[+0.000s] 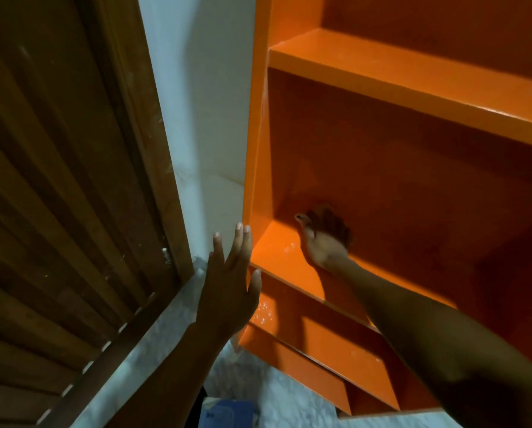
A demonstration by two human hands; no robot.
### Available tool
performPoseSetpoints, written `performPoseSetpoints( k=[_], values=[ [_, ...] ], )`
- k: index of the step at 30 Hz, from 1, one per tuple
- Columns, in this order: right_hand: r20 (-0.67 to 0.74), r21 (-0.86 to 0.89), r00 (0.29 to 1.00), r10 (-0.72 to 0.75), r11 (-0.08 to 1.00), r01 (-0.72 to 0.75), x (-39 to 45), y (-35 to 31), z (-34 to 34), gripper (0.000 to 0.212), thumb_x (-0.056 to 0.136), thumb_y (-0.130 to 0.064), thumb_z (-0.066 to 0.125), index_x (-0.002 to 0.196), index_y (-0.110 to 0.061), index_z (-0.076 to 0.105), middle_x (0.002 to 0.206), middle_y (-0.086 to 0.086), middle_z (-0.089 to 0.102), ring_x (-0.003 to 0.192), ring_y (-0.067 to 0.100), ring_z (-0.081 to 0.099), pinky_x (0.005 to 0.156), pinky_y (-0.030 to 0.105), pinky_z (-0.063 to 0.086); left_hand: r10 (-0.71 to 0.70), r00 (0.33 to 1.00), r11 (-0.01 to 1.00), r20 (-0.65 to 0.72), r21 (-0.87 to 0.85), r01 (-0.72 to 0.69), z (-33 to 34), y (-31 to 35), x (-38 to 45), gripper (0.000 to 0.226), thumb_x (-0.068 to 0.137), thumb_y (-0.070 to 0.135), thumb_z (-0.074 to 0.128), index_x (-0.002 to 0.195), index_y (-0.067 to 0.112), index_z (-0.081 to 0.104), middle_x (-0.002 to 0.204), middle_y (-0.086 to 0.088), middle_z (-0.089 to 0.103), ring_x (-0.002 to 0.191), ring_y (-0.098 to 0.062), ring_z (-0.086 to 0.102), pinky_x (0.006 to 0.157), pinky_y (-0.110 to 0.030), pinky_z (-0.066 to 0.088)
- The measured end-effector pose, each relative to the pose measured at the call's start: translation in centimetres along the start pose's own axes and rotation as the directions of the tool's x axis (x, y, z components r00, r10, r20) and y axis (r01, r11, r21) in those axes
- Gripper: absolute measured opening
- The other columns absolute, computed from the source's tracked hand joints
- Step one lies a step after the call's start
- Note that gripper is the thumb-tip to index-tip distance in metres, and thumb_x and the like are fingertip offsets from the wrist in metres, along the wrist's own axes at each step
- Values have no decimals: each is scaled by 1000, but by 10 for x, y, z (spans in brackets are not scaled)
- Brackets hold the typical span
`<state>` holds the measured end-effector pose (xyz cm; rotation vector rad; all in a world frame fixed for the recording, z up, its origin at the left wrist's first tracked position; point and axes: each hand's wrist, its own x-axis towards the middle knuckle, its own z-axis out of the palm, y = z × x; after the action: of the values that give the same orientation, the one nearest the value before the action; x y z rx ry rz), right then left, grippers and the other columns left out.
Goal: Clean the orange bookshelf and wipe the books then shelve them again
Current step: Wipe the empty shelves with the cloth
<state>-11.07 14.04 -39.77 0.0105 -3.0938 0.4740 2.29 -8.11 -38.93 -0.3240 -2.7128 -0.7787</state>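
Observation:
The orange bookshelf (413,88) fills the right half of the view, and no books show on its shelves. My right hand (323,242) reaches into the back left corner of a middle shelf (277,257). It is blurred and seems closed on a dark cloth (331,222) pressed against the back panel. Small wet droplets glisten on that shelf beside the hand and on the shelf below. My left hand (230,282) is open with its fingers spread, laid flat against the bookshelf's left side edge.
A brown slatted wooden door (57,196) stands at the left, with a strip of white wall (202,103) between it and the bookshelf. Pale marbled floor (165,344) lies below. A blue object (227,412) sits at the bottom edge.

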Motion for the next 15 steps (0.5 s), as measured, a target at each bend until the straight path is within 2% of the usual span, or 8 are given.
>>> performPoseSetpoints(
  k=[2, 4, 6, 8, 10, 13, 15],
  values=[
    [5, 14, 1000, 3, 1000, -3, 11, -14, 8, 62, 94, -67, 6, 148, -46, 30, 163, 6, 18, 149, 33, 15, 118, 53, 5, 24, 1000, 1000, -11, -16, -24, -1, -2, 0, 74, 100, 57, 14, 160, 14, 12, 168, -4, 13, 155, -33, 7, 125, -39, -1],
    [107, 52, 993, -48, 998, 42, 18, -26, 13, 65, 92, -67, -1, 149, -50, 24, 165, 6, 18, 151, 34, 14, 120, 54, 5, 24, 999, 999, -27, -40, -25, -2, -1, 0, 76, 98, 59, 7, 160, 15, 13, 167, -2, 12, 154, -34, 4, 122, -36, -7],
    [171, 59, 983, -71, 996, 62, 13, -39, 9, 63, 98, -61, 0, 152, -43, 25, 165, 5, 15, 151, 33, 13, 122, 52, 3, 38, 998, 998, -43, -55, -40, -5, 2, 1, 71, 100, 51, 18, 158, 11, 18, 165, -5, 15, 153, -32, 3, 122, -51, -1],
    [89, 5, 989, -115, 993, 115, 2, -52, 9, 57, 103, -53, 7, 154, -34, 26, 166, 4, 13, 151, 32, 14, 122, 50, 6, 92, 992, 994, -90, -48, -96, -8, 2, 1, 64, 96, 29, 33, 155, 4, 25, 162, -15, 25, 151, -23, -1, 118, -63, 10],
    [48, -65, 989, -140, 988, 143, -12, -60, 11, 56, 105, -49, 12, 156, -28, 22, 166, 6, 15, 150, 32, 19, 121, 49, 11, 120, 988, 991, -101, -45, -125, -12, -1, 3, 62, 94, 18, 36, 153, 3, 27, 160, -18, 29, 148, -20, -4, 115, -62, 11],
    [52, -108, 983, -176, 978, 181, -41, -70, 18, 63, 101, -50, 11, 157, -22, 20, 165, 7, 17, 147, 33, 20, 119, 48, 14, 65, 998, 997, -26, -44, -66, -17, -7, 5, 68, 89, 22, 23, 156, 10, 26, 161, -12, 28, 149, -30, -4, 116, -59, 22],
    [29, -120, 972, -235, 964, 237, -61, -76, 26, 66, 100, -50, 15, 156, -18, 24, 164, 12, 18, 149, 34, 17, 120, 48, 12, 25, 999, 996, 25, -90, -23, -26, -6, 8, 73, 85, 23, 19, 157, 10, 27, 162, -8, 26, 149, -35, -2, 117, -63, 25]
  ],
)
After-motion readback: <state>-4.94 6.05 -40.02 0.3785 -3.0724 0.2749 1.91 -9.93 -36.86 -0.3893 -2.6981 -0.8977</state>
